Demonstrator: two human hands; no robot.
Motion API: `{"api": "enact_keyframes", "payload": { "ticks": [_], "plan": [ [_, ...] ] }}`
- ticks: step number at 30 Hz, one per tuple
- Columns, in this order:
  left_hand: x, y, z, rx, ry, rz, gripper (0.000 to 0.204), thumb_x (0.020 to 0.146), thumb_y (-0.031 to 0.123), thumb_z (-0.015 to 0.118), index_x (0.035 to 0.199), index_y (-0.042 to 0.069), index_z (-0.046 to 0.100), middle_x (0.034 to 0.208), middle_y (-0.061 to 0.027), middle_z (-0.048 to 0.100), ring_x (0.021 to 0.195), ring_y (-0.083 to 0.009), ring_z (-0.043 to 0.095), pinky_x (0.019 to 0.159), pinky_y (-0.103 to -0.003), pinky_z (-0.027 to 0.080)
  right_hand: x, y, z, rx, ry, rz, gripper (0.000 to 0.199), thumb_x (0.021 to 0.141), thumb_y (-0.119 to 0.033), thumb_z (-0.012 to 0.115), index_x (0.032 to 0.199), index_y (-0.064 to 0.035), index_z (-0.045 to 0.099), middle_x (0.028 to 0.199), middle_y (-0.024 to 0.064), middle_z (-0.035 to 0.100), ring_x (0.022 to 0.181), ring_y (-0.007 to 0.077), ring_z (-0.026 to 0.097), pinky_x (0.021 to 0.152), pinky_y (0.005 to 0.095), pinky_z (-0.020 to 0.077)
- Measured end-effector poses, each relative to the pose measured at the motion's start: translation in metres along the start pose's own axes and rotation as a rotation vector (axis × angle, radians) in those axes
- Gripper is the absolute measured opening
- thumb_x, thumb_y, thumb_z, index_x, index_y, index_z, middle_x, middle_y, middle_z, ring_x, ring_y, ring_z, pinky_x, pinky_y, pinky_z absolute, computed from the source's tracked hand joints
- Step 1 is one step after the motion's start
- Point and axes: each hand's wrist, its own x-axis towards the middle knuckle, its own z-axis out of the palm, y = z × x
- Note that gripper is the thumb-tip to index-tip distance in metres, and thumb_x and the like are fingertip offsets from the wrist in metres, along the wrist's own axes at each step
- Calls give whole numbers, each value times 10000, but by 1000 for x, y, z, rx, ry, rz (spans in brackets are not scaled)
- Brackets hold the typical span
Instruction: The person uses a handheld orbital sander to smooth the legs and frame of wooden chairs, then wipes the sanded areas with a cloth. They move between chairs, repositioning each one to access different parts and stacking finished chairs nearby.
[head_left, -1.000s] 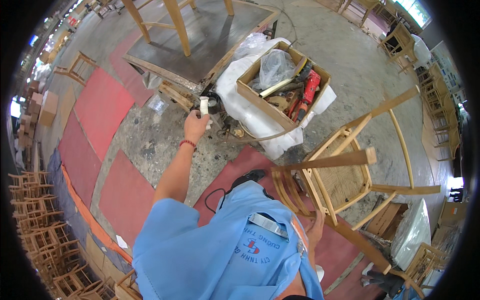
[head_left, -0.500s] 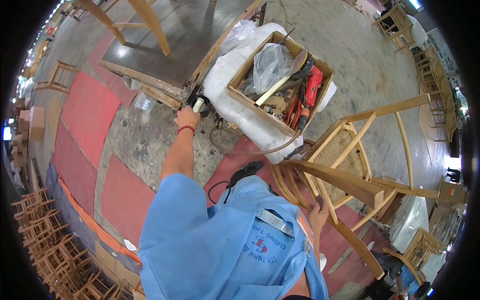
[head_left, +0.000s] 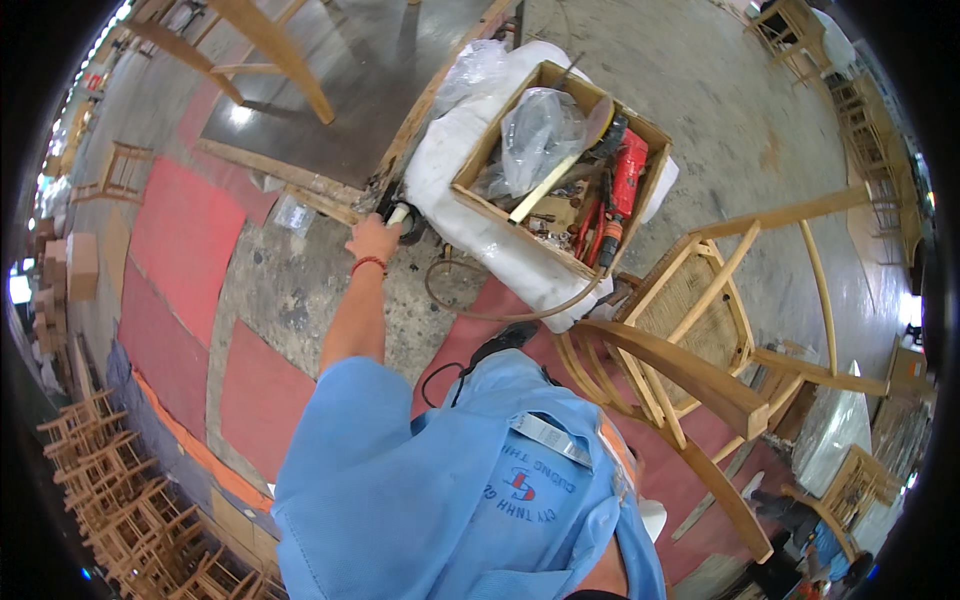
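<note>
My left hand [head_left: 374, 239], with a red bead bracelet at the wrist, reaches forward beside a low dark-topped platform [head_left: 330, 120]. Its fingers are curled against a black tool with a pale cylindrical part [head_left: 400, 215]; the grip is partly hidden. To my right a wooden chair with a woven seat [head_left: 690, 295] lies tipped over, its legs in the air. My right hand is hidden behind my body and the chair's wood. Between the platform and the chair, a wooden box [head_left: 560, 245] holds a red power tool [head_left: 629, 172], red-handled pliers and a clear plastic bag [head_left: 540, 135].
The box rests on a white padded support [head_left: 450, 205]. A brown hose [head_left: 480, 316] loops across the floor by my feet. Red mats [head_left: 190, 240] lie at left, stacked small wooden chairs [head_left: 130, 490] at lower left. More chairs [head_left: 870, 140] line the right side.
My right hand, which was on the tipped chair, has gone out of sight. My left hand stays at the black tool. The view has shifted slightly.
</note>
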Motion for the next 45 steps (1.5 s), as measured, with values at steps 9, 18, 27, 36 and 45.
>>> {"api": "enact_keyframes", "payload": {
  "ticks": [9, 18, 27, 36, 45],
  "plan": [
    [-158, 139, -61, -738, 157, 1113, 400, 867, 198, 683, 1189, -18, 588, 1254, -188, 589, 1204, -332, 545, 1063, -421, 395, -50, -66, -84, 581, 385, 481, 803, 843, -294, 728, 1497, -42, 337, 1313, 143, 563, 1178, 314, 565, 964, 439, 471],
    [-347, 263, -46, -932, -962, 1550, 755, 786, 214, 826, 1388, -1, 423, 1264, -133, 556, 1180, -266, 548, 1038, -383, 435, -57, -147, -184, 745, 899, -155, 532, 783, -130, 786, 1246, -9, 555, 1183, 82, 621, 1107, 205, 591, 967, 347, 475],
    [-379, 298, -8, -1177, -734, 1437, 296, 833, 68, 700, 1084, 35, 547, 1010, -55, 579, 924, -161, 559, 858, -299, 468, -14, -134, -217, 849, 859, -590, 301, 770, -139, 756, 1026, -14, 658, 956, 64, 679, 883, 156, 637, 789, 317, 519],
    [-430, 337, -69, -1312, -733, 1408, 190, 813, 54, 655, 962, 1, 550, 905, -82, 579, 807, -175, 575, 771, -323, 488, -83, -164, -253, 797, 1041, -454, 176, 752, -161, 734, 829, -21, 660, 779, 11, 641, 730, 132, 608, 663, 299, 490],
    [-579, 365, -100, -1201, -1306, 1445, 211, 845, 96, 675, 1014, -5, 597, 875, -70, 608, 822, -173, 606, 761, -311, 491, -265, -126, -277, 949, 1410, -372, 160, 739, -59, 751, 872, -15, 673, 789, 18, 650, 704, 124, 613, 633, 290, 490]
  ]
}}
